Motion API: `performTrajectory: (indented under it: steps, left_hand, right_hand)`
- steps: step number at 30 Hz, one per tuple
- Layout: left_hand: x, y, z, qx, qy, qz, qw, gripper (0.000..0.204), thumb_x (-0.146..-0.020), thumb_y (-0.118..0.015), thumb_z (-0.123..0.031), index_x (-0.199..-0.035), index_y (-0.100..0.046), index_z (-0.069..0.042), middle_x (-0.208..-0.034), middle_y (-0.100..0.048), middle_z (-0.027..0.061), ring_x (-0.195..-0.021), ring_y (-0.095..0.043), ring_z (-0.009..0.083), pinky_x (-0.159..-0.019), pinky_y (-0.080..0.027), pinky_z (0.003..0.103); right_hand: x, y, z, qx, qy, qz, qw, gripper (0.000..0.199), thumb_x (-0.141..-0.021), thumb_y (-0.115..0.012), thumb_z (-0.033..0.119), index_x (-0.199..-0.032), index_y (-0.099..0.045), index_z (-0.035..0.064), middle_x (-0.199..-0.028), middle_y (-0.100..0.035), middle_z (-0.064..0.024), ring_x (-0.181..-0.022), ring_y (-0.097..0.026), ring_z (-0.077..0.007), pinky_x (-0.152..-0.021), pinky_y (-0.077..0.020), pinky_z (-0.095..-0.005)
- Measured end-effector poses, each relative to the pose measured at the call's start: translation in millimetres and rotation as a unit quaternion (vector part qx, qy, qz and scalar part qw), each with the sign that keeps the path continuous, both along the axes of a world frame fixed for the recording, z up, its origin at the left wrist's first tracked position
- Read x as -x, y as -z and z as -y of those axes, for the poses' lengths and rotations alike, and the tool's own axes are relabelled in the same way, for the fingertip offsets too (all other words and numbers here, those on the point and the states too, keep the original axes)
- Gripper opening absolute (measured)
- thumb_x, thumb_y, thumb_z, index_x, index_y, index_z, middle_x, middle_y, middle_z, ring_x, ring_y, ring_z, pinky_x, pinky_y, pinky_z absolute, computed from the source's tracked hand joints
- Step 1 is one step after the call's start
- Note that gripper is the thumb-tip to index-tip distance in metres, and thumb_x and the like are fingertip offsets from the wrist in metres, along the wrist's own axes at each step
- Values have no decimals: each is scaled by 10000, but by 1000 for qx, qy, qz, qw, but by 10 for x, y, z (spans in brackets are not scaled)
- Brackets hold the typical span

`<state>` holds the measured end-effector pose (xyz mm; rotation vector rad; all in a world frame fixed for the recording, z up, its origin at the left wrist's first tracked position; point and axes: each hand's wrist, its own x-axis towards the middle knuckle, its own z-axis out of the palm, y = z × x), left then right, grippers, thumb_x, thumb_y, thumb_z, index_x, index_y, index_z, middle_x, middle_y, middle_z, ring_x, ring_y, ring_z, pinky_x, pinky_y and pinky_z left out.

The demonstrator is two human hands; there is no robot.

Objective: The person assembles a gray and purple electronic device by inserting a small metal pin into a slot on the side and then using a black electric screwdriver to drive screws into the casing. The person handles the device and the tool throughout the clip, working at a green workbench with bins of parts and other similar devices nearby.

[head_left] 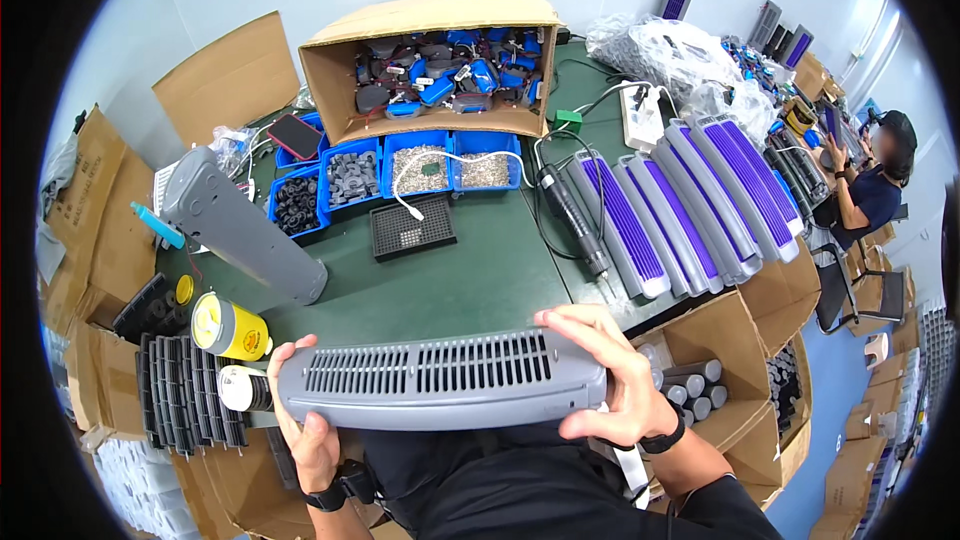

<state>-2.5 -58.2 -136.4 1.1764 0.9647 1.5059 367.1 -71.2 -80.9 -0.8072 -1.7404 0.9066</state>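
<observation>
A long grey plastic housing with a slotted grille [440, 402] lies level between my hands, near my body at the table's front edge. My left hand [308, 440] grips its left end, thumb at the near side and fingers at the far side. My right hand [622, 380] is wrapped round its right end, thumb below and fingers over the top. Beyond my left hand another grey housing [245, 230] stands tilted on the green table [430, 290]. To the right lie several grey units with purple slotted faces [630, 220], next to an electric screwdriver [572, 220].
Blue bins [352, 175] hold screws and small dark parts behind a black perforated tray [412, 230]. A cardboard box [325, 90] of blue-and-black parts stands farther back. Yellow container [232, 328] and stacked black parts [185, 390] are at left. A person [865, 180] sits at far right.
</observation>
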Motion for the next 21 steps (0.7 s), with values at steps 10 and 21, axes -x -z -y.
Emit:
performTrajectory:
  steps: [10,21]
  left_hand:
    - [-100,10,53,-10,-37,-10,999,1208,-739,-869,-577,-1628,-260,-33,-1597,-378,227,-1296,-531,249,-1123,-437,385]
    - [-85,31,80,-1,-69,1,998,1211,-742,-870,-658,-1588,-297,-7,-1547,-434,248,-1293,-556,277,-1109,-467,410]
  right_hand:
    - [-21,21,95,-8,13,9,1000,665,-895,-709,187,-1479,-543,-85,-1483,-495,-290,-1363,-515,-401,-1174,-379,-472]
    - [-14,-5,71,-73,-13,33,997,967,-734,-965,396,-1472,-532,-53,-1481,-490,-300,-1342,-520,-415,-1106,-441,-497]
